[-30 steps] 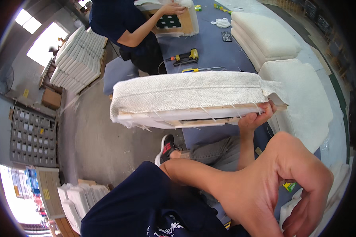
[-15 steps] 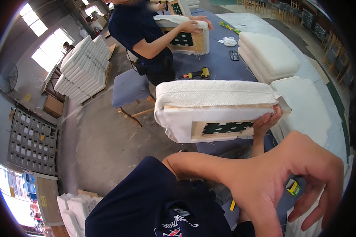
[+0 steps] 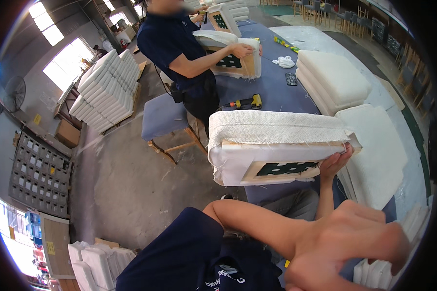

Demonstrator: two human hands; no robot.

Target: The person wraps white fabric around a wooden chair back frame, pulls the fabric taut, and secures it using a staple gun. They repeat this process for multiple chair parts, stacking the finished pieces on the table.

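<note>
A white upholstered seat cushion (image 3: 281, 127) stands tilted on edge over the blue table, its wooden frame and dark green webbing (image 3: 286, 168) facing me. My right hand (image 3: 336, 160) grips its right end, fingers at the seam where loose fabric sticks out. Thin threads hang along the edge. Bent across my body, my left arm brings my left hand (image 3: 344, 242) close in at lower right, apart from the cushion. Its fingers are curled and partly blurred; what they hold, if anything, is hidden.
Across the blue table (image 3: 272, 92), a co-worker (image 3: 179, 53) handles a similar cushion (image 3: 235, 60). A yellow cordless drill (image 3: 247, 102) lies behind mine. White cushions (image 3: 332, 80) are stacked at right. A blue-topped stool (image 3: 164, 116) stands left, with a tall cushion stack (image 3: 104, 92) beyond.
My left hand has moved down and its fingers have curled in. The cushion appears a little lower and farther right, still in my right hand. The co-worker's hand has drawn in onto their cushion.
</note>
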